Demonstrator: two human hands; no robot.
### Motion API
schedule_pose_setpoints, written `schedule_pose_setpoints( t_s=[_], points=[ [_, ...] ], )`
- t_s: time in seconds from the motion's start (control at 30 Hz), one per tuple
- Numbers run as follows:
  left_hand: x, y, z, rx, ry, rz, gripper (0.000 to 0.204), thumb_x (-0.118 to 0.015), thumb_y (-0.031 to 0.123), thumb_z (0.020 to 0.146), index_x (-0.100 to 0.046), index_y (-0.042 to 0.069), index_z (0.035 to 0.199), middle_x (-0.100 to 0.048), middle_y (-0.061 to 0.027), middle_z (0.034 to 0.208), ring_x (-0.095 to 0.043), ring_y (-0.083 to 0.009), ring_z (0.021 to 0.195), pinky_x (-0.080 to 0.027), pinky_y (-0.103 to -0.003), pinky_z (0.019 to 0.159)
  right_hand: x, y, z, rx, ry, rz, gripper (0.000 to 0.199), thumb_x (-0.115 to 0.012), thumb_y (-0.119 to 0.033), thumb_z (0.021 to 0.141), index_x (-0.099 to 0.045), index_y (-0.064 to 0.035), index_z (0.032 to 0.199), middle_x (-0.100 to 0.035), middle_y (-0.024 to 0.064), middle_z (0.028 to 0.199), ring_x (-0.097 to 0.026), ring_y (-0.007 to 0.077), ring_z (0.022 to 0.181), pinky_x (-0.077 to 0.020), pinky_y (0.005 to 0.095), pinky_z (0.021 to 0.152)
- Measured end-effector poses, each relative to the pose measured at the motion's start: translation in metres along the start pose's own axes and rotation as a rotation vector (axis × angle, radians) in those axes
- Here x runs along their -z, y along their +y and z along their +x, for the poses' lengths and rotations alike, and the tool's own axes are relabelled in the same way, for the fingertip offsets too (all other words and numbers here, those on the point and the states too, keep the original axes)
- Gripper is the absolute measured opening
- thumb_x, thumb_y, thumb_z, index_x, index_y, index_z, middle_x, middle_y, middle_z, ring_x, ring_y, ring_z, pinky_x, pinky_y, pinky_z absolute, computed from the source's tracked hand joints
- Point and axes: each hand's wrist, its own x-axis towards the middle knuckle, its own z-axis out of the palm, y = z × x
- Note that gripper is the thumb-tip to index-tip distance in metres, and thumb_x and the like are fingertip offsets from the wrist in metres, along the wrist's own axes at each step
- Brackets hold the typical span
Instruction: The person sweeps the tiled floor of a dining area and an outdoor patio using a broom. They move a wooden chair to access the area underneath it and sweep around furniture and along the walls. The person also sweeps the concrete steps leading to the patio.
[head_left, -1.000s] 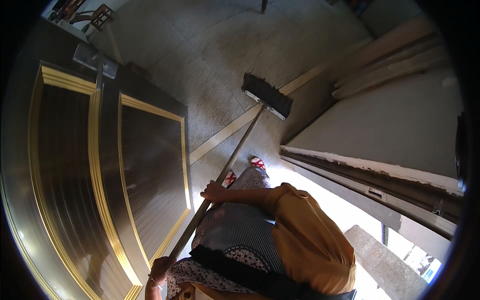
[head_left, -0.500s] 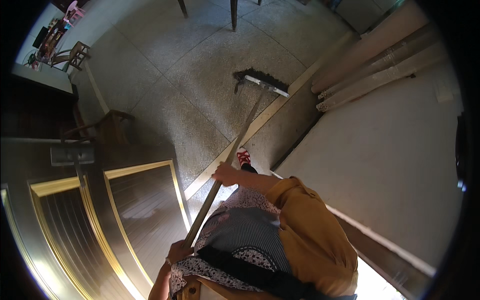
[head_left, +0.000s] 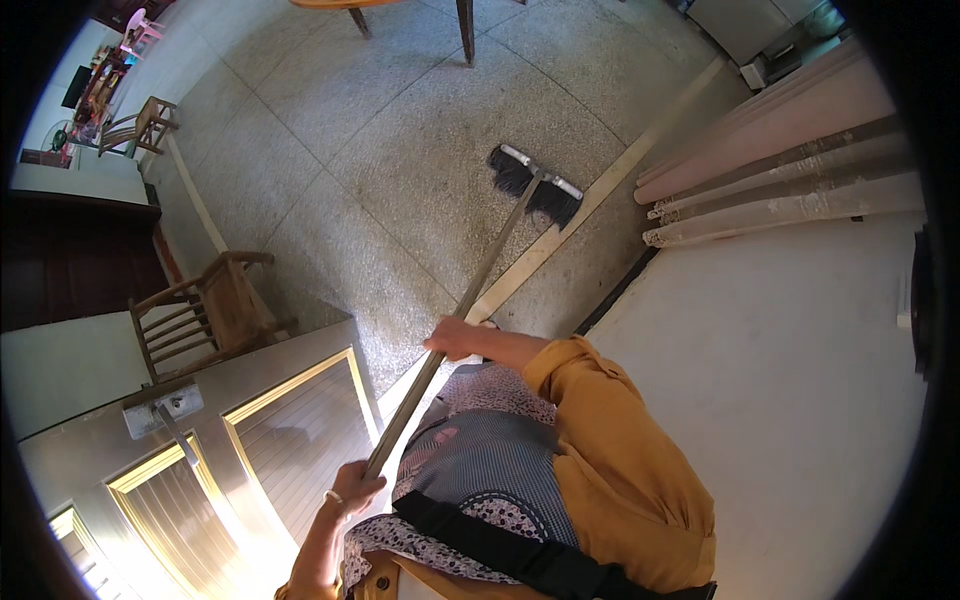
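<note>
Broom head (head_left: 541, 174): has been turned over since the frame before; its dark bristles (head_left: 512, 177), then seen beyond the pale bar, are now seen on its near side.
Wooden chair (head_left: 235, 300): is shown more fully now, where most of it was hidden behind the door (head_left: 300, 432) before.
Broom handle (head_left: 497, 247): is slanted from beside the body up to the broom head, which is held farther out over the floor (head_left: 420, 170), right of the middle.
Right grip (head_left: 455, 338): is closed around the broom handle partway along it.
Left grip (head_left: 355, 487): is closed around the broom handle lower down, near its visible end; a pale band (head_left: 333, 497) is worn at the wrist.
Pale strip (head_left: 522, 268): is crossed by the broom handle and is set into the speckled grey floor; whether the floor is touched by the bristles cannot be told.
Mustard sleeve (head_left: 635, 445): is worn on the right arm.
Striped apron (head_left: 480, 450): is crossed low down by a black strap (head_left: 500, 540).
Door trim: gold edging is set around the panels, and a lever handle (head_left: 175, 425) is fitted on a metal plate.
Curtain (head_left: 780, 165): pink and lacy, is hung beside the white wall (head_left: 760, 390).
</note>
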Motion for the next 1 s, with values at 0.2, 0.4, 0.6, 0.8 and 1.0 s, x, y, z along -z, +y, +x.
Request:
schedule_pose_setpoints(
  t_s=[0.2,0.4,0.6,0.8,1.0],
  points=[
    [-0.027,0.068,0.084,-0.049,0.067,-0.004,0.035,-0.067,0.027,0.068,-0.058,-0.004,0.081,-0.057,-0.0100,0.060,-0.053,-0.0169,0.054,-0.042,-0.033,0.050,0.018,0.117,-0.020,-0.083,0.156,-0.200,0.013,-0.064,-0.014,0.058,-0.057,-0.0145,0.069,-0.059,0.0064,0.070,-0.059,0.0254,0.074,-0.0415,0.0420,0.066],
    [-0.055,0.015,0.079,-0.125,0.195,0.255,0.037,-0.065,0.037,0.070,-0.058,0.001,0.079,-0.060,-0.0209,0.072,-0.059,-0.0362,0.069,-0.045,-0.040,0.059,-0.035,0.102,-0.014,-0.190,-0.009,-0.308,0.005,-0.059,-0.021,0.064,-0.059,-0.0158,0.064,-0.055,0.0025,0.066,-0.057,0.0249,0.071,-0.0403,0.0412,0.065],
    [-0.008,-0.101,-0.052,0.069,0.134,0.407,0.053,-0.063,0.057,0.066,-0.060,0.004,0.064,-0.057,-0.0103,0.053,-0.058,-0.0229,0.051,-0.045,-0.034,0.050,-0.103,-0.073,0.027,-0.043,0.096,0.026,0.013,-0.057,-0.024,0.062,-0.061,-0.0115,0.061,-0.057,0.0087,0.058,-0.056,0.0253,0.058,-0.0370,0.0435,0.057],
    [0.081,-0.108,-0.163,0.183,0.346,0.339,0.039,-0.078,0.040,0.060,-0.064,0.004,0.064,-0.054,-0.0015,0.047,-0.050,-0.0093,0.042,-0.042,-0.026,0.043,-0.037,-0.167,0.048,0.279,0.254,0.307,0.012,-0.059,-0.017,0.066,-0.051,-0.0082,0.063,-0.057,0.0071,0.058,-0.059,0.0255,0.059,-0.0383,0.0415,0.059],
    [0.097,-0.063,-0.092,-0.061,0.310,0.596,0.045,-0.077,0.041,0.061,-0.052,0.006,0.048,-0.047,-0.0027,0.041,-0.043,-0.0104,0.035,-0.039,-0.028,0.039,-0.015,-0.099,0.054,0.174,0.067,0.302,0.011,-0.057,-0.017,0.065,-0.058,-0.0061,0.067,-0.062,0.0120,0.069,-0.061,0.0300,0.069,-0.0447,0.0433,0.061]
  ],
)
